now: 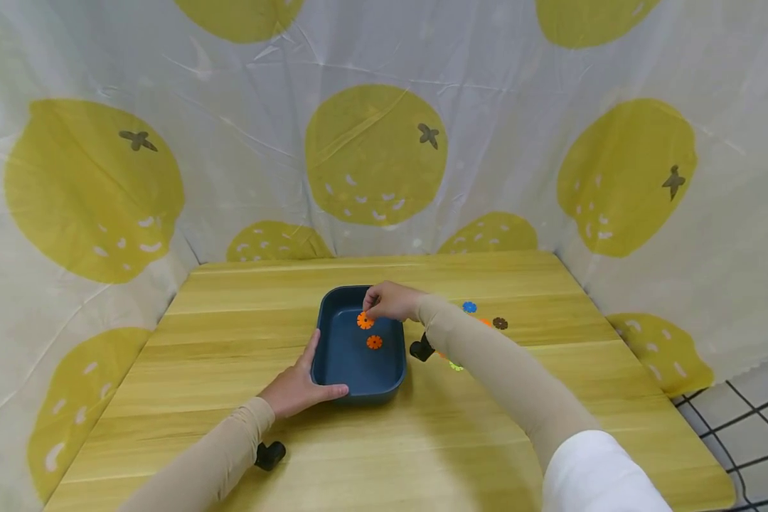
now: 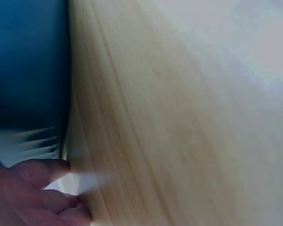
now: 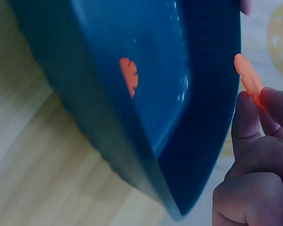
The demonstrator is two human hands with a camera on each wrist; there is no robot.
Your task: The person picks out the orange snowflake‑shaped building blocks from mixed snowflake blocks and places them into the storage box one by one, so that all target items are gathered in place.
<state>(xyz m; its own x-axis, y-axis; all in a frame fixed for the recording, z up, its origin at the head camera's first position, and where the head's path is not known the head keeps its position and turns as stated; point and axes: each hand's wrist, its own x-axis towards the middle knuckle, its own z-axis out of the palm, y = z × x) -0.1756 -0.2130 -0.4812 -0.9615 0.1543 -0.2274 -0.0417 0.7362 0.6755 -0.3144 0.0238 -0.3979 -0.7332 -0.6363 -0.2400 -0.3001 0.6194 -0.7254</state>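
A dark blue rectangular tray [image 1: 348, 373] stands on the table. My left hand [image 1: 301, 387] lies spread round its near left corner, thumb along the near rim and fingers against the left side. Over the tray's far right part, my right hand [image 1: 393, 301] pinches an orange notched plastic disc [image 3: 249, 80] between thumb and fingertips. On the tray's floor lies another orange disc [image 1: 374, 342], also partly visible behind the tray wall in the right wrist view. In the left wrist view, my left fingers [image 2: 42, 172] show beside the blue tray wall.
Right of the tray, partly behind my right forearm, lie more notched discs: a blue disc [image 1: 470, 307], a brown disc [image 1: 500, 323], a yellow-green disc [image 1: 456, 366] and some orange. A lemon-print curtain [image 1: 384, 43] hangs behind and beside the wooden table [image 1: 243, 306].
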